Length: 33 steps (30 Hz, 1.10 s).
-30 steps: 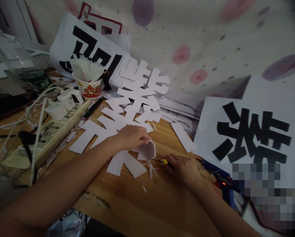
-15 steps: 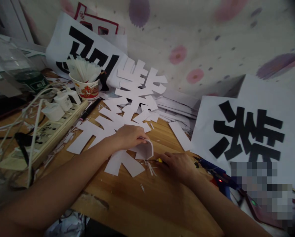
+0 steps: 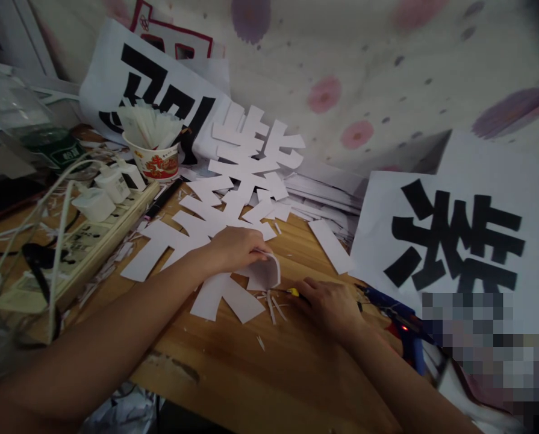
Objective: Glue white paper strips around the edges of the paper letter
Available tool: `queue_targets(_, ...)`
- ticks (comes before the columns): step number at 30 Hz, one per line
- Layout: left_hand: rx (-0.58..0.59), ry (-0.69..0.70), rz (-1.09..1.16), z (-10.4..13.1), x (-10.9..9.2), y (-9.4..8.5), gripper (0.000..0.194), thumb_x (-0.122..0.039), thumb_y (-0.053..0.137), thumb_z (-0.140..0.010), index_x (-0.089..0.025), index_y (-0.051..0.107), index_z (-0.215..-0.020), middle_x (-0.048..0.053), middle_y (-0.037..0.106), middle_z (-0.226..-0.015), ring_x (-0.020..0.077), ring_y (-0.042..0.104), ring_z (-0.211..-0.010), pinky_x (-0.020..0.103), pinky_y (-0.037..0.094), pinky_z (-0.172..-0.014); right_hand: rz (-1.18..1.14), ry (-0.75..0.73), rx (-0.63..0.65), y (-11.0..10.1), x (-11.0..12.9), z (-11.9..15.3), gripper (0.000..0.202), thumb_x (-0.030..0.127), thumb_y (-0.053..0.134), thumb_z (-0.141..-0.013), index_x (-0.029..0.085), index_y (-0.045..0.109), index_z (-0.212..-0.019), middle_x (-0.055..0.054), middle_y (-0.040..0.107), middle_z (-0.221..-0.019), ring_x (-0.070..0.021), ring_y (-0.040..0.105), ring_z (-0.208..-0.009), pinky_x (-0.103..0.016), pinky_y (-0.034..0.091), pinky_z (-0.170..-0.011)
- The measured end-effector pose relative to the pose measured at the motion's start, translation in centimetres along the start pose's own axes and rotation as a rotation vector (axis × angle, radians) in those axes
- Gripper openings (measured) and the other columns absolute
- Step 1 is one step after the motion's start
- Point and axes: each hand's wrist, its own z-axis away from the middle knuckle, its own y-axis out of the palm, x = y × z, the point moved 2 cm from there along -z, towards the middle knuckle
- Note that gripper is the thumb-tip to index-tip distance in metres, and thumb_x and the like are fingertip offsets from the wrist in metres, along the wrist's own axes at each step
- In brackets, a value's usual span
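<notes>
My left hand (image 3: 239, 247) pinches the raised, curling edge of a white cut-out character (image 3: 210, 298), whose branching strokes lie on the wooden table. Its wrist covers part of the sheet. Low over the wood, my right hand (image 3: 330, 304) is closed around a slim craft knife (image 3: 293, 292) with a yellow tip. The knife's thin blade points left towards the curled edge; most of its handle is hidden in the fingers. Thin white slivers (image 3: 278, 308) lie between the two hands, just below the curl.
A power strip (image 3: 82, 241) with plugs and cables runs along the left. Behind it stands a paper cup (image 3: 156, 158) full of white sticks. A blue glue gun (image 3: 398, 310) with a lit red light sits at right, near a printed black character sheet (image 3: 459, 241).
The view has shifted slightly. My right hand and the knife stay close to the curled edge, and the slivers there lie a little differently. My left hand keeps its hold.
</notes>
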Motion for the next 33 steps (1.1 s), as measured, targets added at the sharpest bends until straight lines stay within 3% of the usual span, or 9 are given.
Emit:
queue_targets(11, 0.007, 0.0, -0.003, 0.0, 0.0, -0.1, 0.02, -0.029, 0.053, -0.085, -0.027, 0.067, -0.099, -0.002, 0.066, -0.094, 0.0143, 0.058, -0.085, 0.023, 0.035, -0.064, 0.033, -0.036, 0.167, -0.5, 0.1, -1.1, 0.036, 0.046, 0.028, -0.094, 0.024, 0.057, -0.097, -0.001, 0.066, -0.082, -0.0153, 0.062, -0.066, -0.026, 0.02, -0.048)
queue_targets(20, 0.012, 0.002, 0.006, -0.1, 0.0, -0.1, 0.02, -0.028, 0.054, -0.084, -0.029, 0.067, -0.099, -0.003, 0.066, -0.092, 0.0134, 0.058, -0.084, 0.022, 0.035, -0.064, -0.015, 0.012, 0.011, 0.6, -0.2, 0.0, 0.041, 0.047, 0.028, -0.093, 0.021, 0.059, -0.087, -0.002, 0.066, -0.079, -0.0153, 0.061, -0.066, -0.026, 0.023, -0.051)
queue_targets(33, 0.006, -0.019, 0.002, 0.0, 0.1, 0.0, 0.02, -0.029, 0.055, -0.084, -0.027, 0.067, -0.099, -0.003, 0.066, -0.093, 0.0147, 0.059, -0.085, 0.023, 0.036, -0.065, 0.016, -0.018, 0.177, -0.8, 0.4, -1.2, 0.036, 0.046, 0.029, -0.093, 0.024, 0.057, -0.097, -0.002, 0.066, -0.084, -0.0159, 0.063, -0.067, -0.025, 0.027, -0.049)
